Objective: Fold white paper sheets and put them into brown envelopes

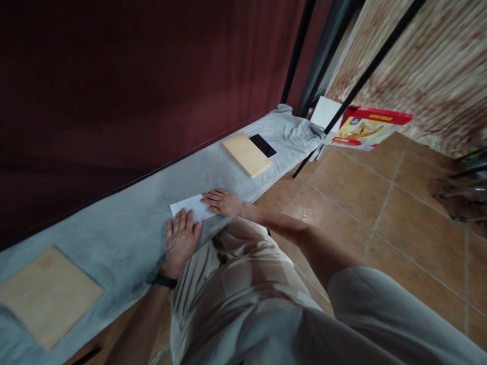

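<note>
A white sheet of paper (pixel 195 207), narrow and seemingly folded, lies flat on a long surface covered with grey cloth (pixel 140 203). On its left end rests my left hand (pixel 181 239), fingers stretched out, a black band at the wrist. My right hand (pixel 223 203) lies flat across the right end, its fingers spread as well. Both palms face down. To the right sits a stack of tan envelopes (pixel 246 153), partly over a dark phone (pixel 263 145). Another tan envelope (pixel 51 294) lies at the far left.
Behind the surface rises a dark red panel (pixel 152 76). Black metal poles (pixel 375 66) stand at the right end. A red and yellow box (pixel 367 129) is beside them, above brown floor tiles (pixel 350 177). My legs are close to the front edge.
</note>
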A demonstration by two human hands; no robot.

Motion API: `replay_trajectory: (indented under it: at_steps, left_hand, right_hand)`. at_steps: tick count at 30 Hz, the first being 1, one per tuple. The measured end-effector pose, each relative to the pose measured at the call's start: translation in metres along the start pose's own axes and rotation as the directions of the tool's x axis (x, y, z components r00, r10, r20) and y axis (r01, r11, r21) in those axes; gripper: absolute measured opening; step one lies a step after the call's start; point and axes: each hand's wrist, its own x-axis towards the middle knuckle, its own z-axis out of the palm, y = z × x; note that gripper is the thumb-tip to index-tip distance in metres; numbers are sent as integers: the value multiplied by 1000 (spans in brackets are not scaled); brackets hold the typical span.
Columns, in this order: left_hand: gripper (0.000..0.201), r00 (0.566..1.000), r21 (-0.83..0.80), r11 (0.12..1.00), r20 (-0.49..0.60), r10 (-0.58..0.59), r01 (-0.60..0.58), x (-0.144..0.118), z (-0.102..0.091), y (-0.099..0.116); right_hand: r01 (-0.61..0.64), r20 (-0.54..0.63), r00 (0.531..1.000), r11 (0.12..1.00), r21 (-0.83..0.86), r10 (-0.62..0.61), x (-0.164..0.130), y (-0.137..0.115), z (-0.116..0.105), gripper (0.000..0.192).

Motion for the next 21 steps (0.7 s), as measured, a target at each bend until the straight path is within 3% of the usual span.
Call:
replay_trajectory:
  at_steps: [4, 11, 21]
  left_hand:
    - [64, 998, -28, 998, 32, -49, 50, 18, -1, 7]
    - [65, 993, -92, 994, 108, -45, 55, 42, 19, 12]
    - [72, 989, -118, 985, 88, -117, 127, 24, 17, -3]
  right_hand:
    - [-23, 1, 1000, 999, 29, 23, -3, -1, 0, 48]
    - [-41, -8, 999, 999, 22, 41, -6, 1, 2, 51]
    - [-37, -12, 999, 996, 86, 38, -8, 5, 8, 52]
